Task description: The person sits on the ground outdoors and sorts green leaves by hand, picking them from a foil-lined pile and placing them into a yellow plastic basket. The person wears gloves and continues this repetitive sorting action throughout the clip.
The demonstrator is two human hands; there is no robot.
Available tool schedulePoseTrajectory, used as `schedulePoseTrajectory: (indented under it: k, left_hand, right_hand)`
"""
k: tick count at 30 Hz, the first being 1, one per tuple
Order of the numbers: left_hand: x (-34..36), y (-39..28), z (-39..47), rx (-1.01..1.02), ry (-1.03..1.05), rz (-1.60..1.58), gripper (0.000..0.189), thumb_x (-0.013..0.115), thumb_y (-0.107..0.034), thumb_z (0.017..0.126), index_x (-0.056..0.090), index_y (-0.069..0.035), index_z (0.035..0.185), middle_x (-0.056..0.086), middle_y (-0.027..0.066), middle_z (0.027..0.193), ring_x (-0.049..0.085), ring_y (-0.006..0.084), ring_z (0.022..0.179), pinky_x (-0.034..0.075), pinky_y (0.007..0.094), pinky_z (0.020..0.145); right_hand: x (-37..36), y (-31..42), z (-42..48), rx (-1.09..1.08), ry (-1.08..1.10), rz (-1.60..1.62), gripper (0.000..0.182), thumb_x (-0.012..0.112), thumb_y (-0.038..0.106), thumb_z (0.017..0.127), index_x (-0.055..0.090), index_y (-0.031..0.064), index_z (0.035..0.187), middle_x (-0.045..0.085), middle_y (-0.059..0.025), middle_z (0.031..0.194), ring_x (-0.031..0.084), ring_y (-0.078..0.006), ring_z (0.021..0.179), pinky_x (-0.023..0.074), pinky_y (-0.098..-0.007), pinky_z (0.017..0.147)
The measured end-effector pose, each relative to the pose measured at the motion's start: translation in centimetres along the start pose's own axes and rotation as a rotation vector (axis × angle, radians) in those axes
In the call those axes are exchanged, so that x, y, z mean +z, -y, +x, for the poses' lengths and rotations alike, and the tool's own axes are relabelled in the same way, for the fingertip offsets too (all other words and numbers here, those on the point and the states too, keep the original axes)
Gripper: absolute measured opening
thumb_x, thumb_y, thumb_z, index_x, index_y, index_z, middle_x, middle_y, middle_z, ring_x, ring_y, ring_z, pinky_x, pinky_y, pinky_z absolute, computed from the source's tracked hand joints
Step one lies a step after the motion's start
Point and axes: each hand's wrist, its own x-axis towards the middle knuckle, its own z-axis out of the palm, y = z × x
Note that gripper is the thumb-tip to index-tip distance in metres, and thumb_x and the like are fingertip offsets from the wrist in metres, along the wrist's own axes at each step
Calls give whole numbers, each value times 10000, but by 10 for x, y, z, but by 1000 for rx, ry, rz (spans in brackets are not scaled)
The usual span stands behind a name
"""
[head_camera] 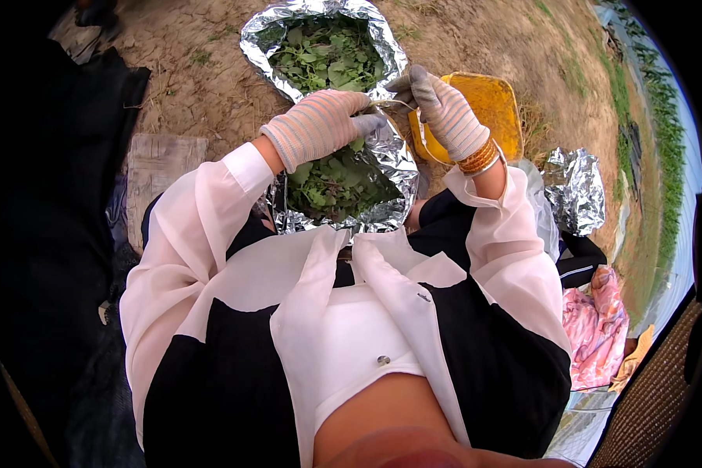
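My left hand (316, 124), in a striped knit glove with grey fingertips, is above the nearer foil-lined bag (406, 169). Its fingers pinch one end of a thin pale string (393, 101). My right hand (447, 114), gloved alike, holds the string a short way to the right, and a loose length hangs below it towards the wrist. Leafy green seedlings (339, 187) fill the nearer bag, partly hidden by my left hand. Just beyond, a second open foil bag (254, 44) holds more green seedlings (330, 55).
A yellow plastic container (503, 111) lies behind my right hand. Further right are crumpled foil (576, 190) and pink patterned cloth (599, 333). On the left sit a pale worn board (164, 175) and black sheeting (64, 175). Bare dry soil (187, 88) surrounds the bags.
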Motion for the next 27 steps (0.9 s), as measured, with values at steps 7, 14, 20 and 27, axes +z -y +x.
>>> schedulePoseTrajectory:
  k: [7,14,20,27]
  left_hand:
    - [8,8,2,39,171,-30,254,585,-249,950,668,-46,1078,686,135,848,671,270,787,523,368,738]
    - [5,-13,-14,43,297,-136,211,537,-159,950,662,-35,1066,680,84,823,661,176,757,533,320,709]
    - [-2,-33,-34,-26,316,-652,207,550,-174,937,663,-2,958,645,38,760,603,115,713,498,279,668]
    - [-4,-45,-43,-29,280,-745,157,555,-130,919,647,-6,886,627,29,750,581,105,692,472,270,619]
  right_hand:
    - [15,27,-7,-55,246,-520,453,611,494,898,692,49,933,665,-159,768,662,-334,719,526,-415,642]
    - [5,23,-24,6,411,-69,318,547,344,991,722,89,1064,721,-74,813,683,-156,738,553,-288,693]
    - [11,44,-44,236,491,568,404,606,471,917,638,75,846,586,-7,643,388,-25,480,250,-187,432]
    - [9,52,-52,253,509,607,441,635,514,884,588,84,797,593,-11,656,396,-26,499,268,-190,447]
